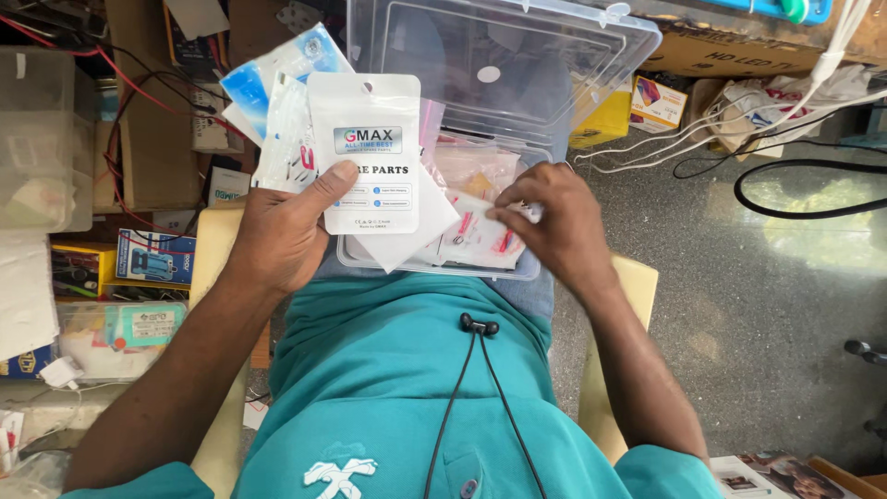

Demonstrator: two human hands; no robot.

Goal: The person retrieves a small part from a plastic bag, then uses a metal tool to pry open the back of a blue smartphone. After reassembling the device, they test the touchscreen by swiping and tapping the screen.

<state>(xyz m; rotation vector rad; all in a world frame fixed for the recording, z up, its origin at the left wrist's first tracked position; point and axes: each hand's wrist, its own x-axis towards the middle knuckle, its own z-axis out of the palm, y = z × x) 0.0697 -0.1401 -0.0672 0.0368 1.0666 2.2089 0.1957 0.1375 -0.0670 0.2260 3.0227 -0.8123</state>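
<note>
My left hand (282,231) holds up a fan of small flat packets; the front one is a white pouch (364,129) with a hang hole, and blue-and-white packets (277,79) show behind it. My thumb presses on the front pouch. My right hand (554,222) reaches into a clear plastic box (517,273) resting on my lap, its fingertips on small clear sachets with red marks (476,236). The box's clear lid (517,65) stands open, leaning away from me.
Shelves at the left carry clear bins (37,139), small boxed items (152,259) and red wires. Cardboard, a yellow box (605,120) and white and black cables (795,185) lie at the right on a grey floor. I sit on a pale chair (637,277).
</note>
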